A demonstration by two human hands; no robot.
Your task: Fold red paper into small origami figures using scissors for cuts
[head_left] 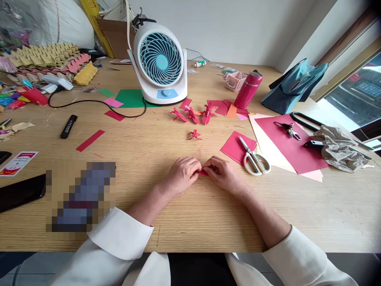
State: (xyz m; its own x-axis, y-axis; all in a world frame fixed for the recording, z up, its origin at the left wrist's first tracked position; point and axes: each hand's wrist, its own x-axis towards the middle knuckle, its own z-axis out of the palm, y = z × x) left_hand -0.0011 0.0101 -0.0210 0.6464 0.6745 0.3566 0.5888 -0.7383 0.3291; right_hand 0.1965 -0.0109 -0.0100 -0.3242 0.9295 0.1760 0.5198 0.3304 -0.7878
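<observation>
Close together at the middle of the table, my left hand (183,173) and my right hand (222,173) both pinch a small piece of red paper (203,172). Most of the paper is hidden by my fingers, so its folded shape cannot be made out. Just beyond my hands sits a small folded red paper figure (195,135). Farther back, several more stand in a row, among them a larger red paper figure (209,113). To the right of my right hand, white-handled scissors (255,161) lie partly over square red paper sheets (235,146).
A white and blue fan (162,59) stands at the back, its black cable running left. A pink bottle (249,90) and a teal bag (293,89) are at the back right. Large red paper (285,139) lies right. A black marker (68,126) and red strip (90,140) lie left.
</observation>
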